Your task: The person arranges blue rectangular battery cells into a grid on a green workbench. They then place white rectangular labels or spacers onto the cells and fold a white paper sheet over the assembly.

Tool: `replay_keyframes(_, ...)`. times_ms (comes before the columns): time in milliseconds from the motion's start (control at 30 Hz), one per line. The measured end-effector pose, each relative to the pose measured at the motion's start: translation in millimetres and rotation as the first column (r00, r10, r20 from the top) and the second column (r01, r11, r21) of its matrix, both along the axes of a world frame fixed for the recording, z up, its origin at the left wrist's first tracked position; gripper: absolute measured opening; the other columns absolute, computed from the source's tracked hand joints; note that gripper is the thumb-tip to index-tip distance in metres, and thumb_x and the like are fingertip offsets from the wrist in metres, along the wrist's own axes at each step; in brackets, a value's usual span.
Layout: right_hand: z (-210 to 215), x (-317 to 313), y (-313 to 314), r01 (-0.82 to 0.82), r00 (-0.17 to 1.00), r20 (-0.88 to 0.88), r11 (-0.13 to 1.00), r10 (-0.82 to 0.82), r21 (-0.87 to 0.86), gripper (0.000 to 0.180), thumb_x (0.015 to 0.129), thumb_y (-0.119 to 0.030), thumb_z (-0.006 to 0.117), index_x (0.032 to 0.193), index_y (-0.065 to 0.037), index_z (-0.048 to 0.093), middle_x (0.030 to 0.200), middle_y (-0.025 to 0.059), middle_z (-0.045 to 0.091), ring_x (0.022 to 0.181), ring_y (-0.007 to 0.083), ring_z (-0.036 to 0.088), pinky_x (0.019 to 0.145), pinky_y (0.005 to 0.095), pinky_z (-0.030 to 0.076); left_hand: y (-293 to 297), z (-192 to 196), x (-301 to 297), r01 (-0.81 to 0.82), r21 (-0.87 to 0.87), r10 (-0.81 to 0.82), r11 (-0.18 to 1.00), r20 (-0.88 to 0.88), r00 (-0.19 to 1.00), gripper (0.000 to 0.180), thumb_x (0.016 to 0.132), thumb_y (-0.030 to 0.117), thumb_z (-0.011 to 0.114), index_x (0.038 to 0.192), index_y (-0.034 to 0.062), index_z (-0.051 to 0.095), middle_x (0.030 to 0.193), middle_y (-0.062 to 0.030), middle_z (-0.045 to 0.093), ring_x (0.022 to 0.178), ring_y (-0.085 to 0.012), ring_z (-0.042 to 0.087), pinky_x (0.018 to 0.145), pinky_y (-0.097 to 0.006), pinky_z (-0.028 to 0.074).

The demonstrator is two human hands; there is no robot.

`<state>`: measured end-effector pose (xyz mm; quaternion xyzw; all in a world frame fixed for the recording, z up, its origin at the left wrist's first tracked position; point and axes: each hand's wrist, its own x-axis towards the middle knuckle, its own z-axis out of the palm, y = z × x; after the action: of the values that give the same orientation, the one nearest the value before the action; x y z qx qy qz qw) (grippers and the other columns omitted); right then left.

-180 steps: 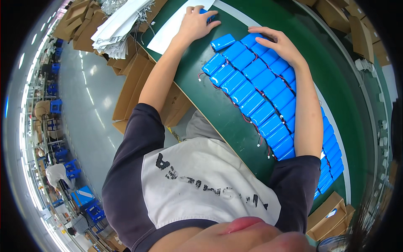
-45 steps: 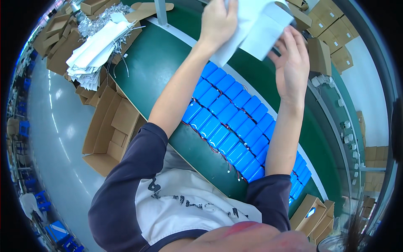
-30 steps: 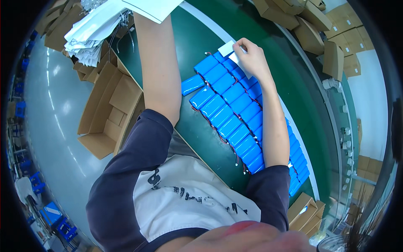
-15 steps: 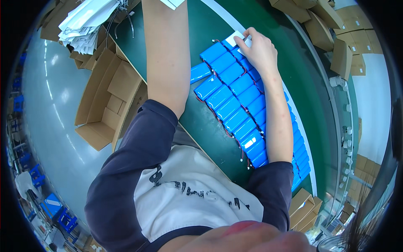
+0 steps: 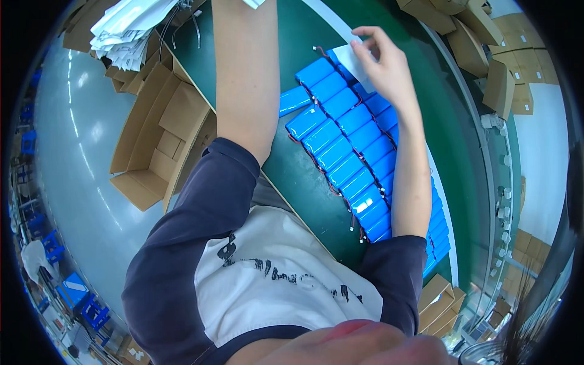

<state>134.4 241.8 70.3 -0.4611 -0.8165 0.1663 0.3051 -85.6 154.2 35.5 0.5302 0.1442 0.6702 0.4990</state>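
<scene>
White sheet (image 5: pixel 353 64): at 1 o'clock from the centre of the view, lying over the far end of several rows of blue packs (image 5: pixel 344 118), just under the right hand (image 5: pixel 381 61). Right hand: partly open, index finger and thumb apart, the thumb at the sheet; whether the other fingers have hold of it cannot be told. Left hand: beyond the upper edge at 12 o'clock, so its opening and grip cannot be told; a white corner (image 5: pixel 254 3) shows beside that forearm.

The packs are set close together from 1 to 4 o'clock, with red and black leads (image 5: pixel 319 166) between and along the rows. One separate pack (image 5: pixel 294 101) lies askew at 12 o'clock.

Surface (image 5: pixel 310 204): green, with small pale marks, and a white strip (image 5: pixel 449 210) along its far side. A brown open carton (image 5: pixel 161 146) stands beside it toward 10 o'clock; a bundle of white sheets (image 5: pixel 131 33) lies between 10 and 11. More cartons (image 5: pixel 471 45) are piled between 1 and 2, others (image 5: pixel 441 304) at 4. Grey floor (image 5: pixel 85 158) shines at 9, with blue stools (image 5: pixel 94 313) at 8.

The right forearm hides part of the rows; the left covers the separate pack's near end. The rim at 8 o'clock is too small and bent to itemise.
</scene>
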Motion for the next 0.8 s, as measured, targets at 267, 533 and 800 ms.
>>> replay_keyframes(267,-2,-25,-23,-0.112,0.992,-0.081,0.959,0.094,-0.259,0.030,0.098,-0.018,0.068,0.127,-0.010,0.068,0.097,0.0014,0.068,0.080,0.0121,0.059,0.074,0.0302,0.052,-5,-3,-1,-0.036,0.010,0.036,0.999,0.011,0.999,0.037,0.113,0.033,0.044,0.128,0.0025,0.060,0.088,-0.0053,0.053,0.072,-0.0202,0.053,0.067,-0.034,0.045)
replay_keyframes(533,-9,-33,-27,-0.166,0.986,-0.036,0.969,0.162,-0.182,0.022,0.101,-0.014,0.066,0.120,-0.008,0.074,0.091,0.0027,0.071,0.076,0.0121,0.058,0.071,0.0311,0.052,-8,0,-7,-0.063,0.019,0.062,0.998,0.012,0.998,0.036,0.113,0.033,0.045,0.127,0.0026,0.060,0.087,-0.0049,0.053,0.071,-0.0197,0.052,0.066,-0.033,0.044)
replay_keyframes(800,-25,-38,-30,-0.125,0.970,0.216,0.992,0.115,0.034,0.018,0.102,-0.020,0.068,0.116,-0.009,0.072,0.105,0.0135,0.076,0.089,0.0314,0.076,0.080,0.0414,0.060,-7,-1,-9,-0.063,0.021,0.062,0.998,0.019,0.998,0.036,0.113,0.033,0.045,0.126,0.0027,0.060,0.086,-0.0045,0.052,0.070,-0.0192,0.051,0.065,-0.033,0.043)
